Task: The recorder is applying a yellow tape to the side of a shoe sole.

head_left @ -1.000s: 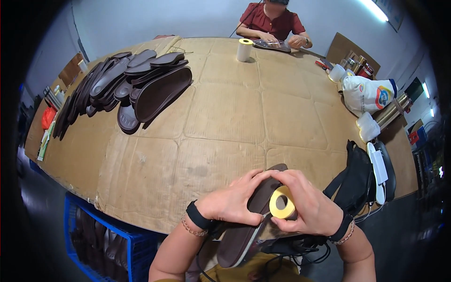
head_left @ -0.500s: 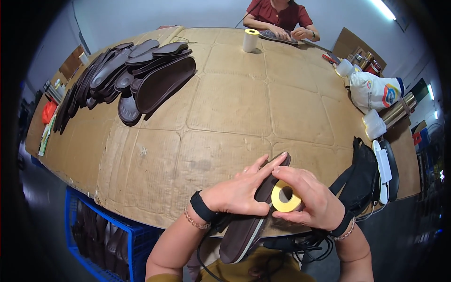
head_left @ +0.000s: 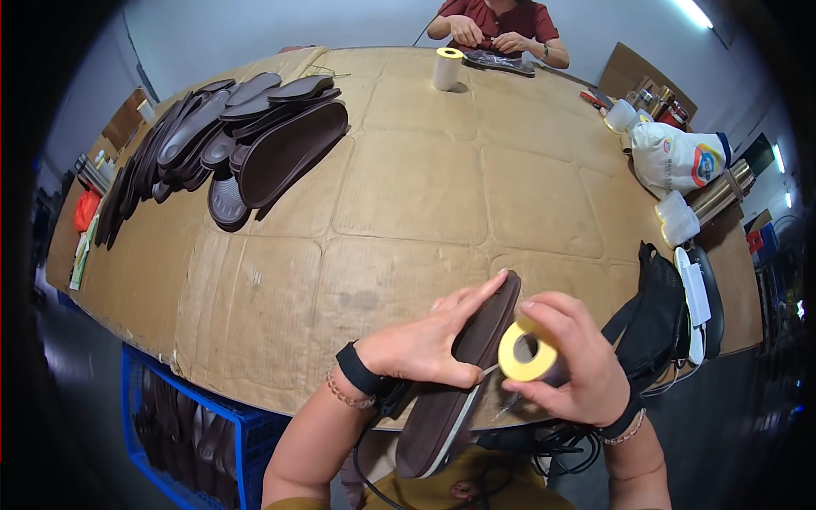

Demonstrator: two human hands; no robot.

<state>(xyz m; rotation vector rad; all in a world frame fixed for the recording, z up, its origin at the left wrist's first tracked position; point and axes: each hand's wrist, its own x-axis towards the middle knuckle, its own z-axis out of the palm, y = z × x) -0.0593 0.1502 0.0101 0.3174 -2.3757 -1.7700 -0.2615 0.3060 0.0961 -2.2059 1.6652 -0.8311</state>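
Near the table's front edge, my left hand (head_left: 425, 347) is closed around the side of a dark brown shoe sole (head_left: 435, 425). The sole is tilted, with its far end up by my fingertips and its near end over my lap; a pale strip runs along its right edge. My right hand (head_left: 586, 361) grips a roll of tape (head_left: 512, 367) with a yellow end and a hollow core, just right of the sole. A thin strip seems to stretch from the roll to the sole by my left thumb. Part of the roll is behind my right fingers.
Brown soles (head_left: 289, 157) are piled at the far left. Another roll (head_left: 447, 70) stands upright at the back, near a co-worker's hands (head_left: 489, 36). A white bag (head_left: 676, 157), clear rolls (head_left: 677, 219) and a black bag (head_left: 650, 314) line the right. A blue crate (head_left: 242, 455) sits below left.
My right hand and the roll have moved slightly right, away from the sole, and a gap with a thin strip now shows. The co-worker's hands have lifted and come together.
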